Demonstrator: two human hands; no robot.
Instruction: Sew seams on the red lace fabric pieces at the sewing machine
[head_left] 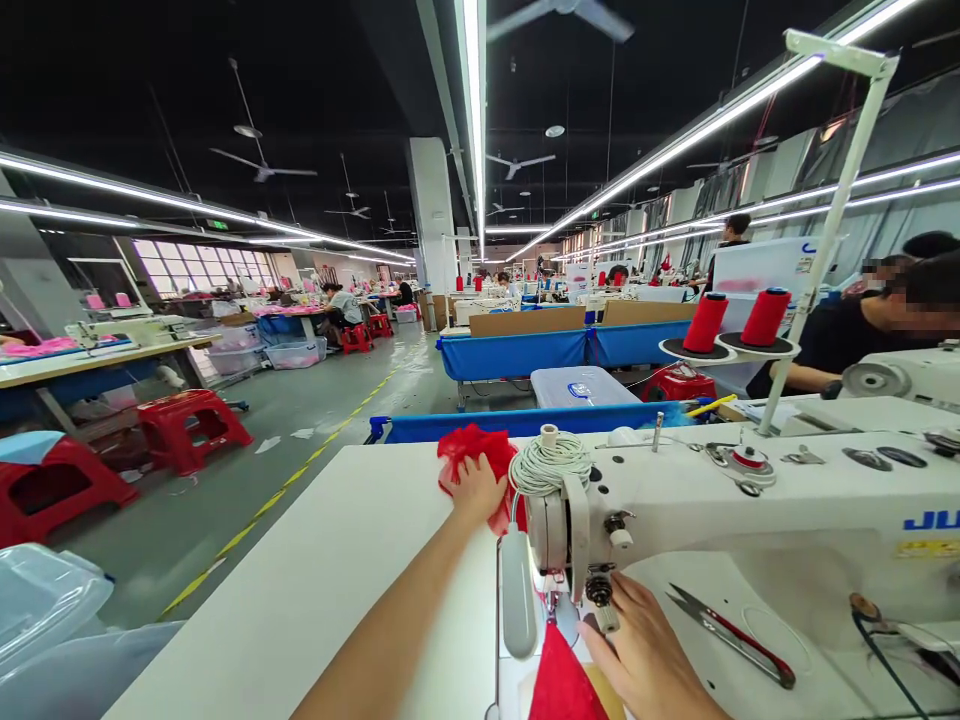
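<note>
Red fabric under sewing machine, lidded clear bin behind

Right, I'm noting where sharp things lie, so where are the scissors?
In the head view, the scissors lie at lower right, under the sewing machine's arm, just right of the right hand.

The left hand reaches beyond the right hand.

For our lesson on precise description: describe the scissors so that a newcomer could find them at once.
Start at the big white sewing machine at the lower right. Under its arm, just right of the right hand, lie the scissors. Their pointed blades and dark red grip set them apart from the white machine around them.
</note>
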